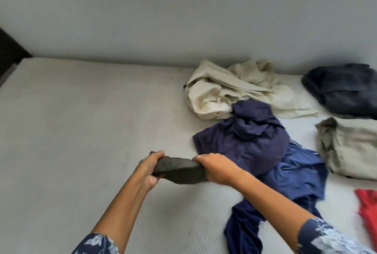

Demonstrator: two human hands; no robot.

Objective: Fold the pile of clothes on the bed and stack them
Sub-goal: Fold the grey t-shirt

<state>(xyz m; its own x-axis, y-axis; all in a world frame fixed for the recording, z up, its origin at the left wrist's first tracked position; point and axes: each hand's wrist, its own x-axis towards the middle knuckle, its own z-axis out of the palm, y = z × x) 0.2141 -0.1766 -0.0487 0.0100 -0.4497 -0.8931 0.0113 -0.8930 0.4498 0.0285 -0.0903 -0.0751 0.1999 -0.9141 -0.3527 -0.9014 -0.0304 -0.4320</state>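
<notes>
A dark garment point(180, 170) is gripped at its ends by the left hand point(147, 171) and right hand point(219, 169). It is held just above the bed point(81, 131). Loose clothes point(251, 131) are strewn to the right.

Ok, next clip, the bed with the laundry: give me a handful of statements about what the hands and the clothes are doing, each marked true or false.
1. Both the left hand and the right hand have a grip on the small dark garment. True.
2. The cream garment lies neatly folded. False: it lies crumpled near the wall.
3. A red garment shows at the right edge of the view. True.
4. The dark garment lies flat on the bed with nobody touching it. False: both hands hold it, one at each end.
5. The purple garment lies partly on the blue garment. True.
</notes>
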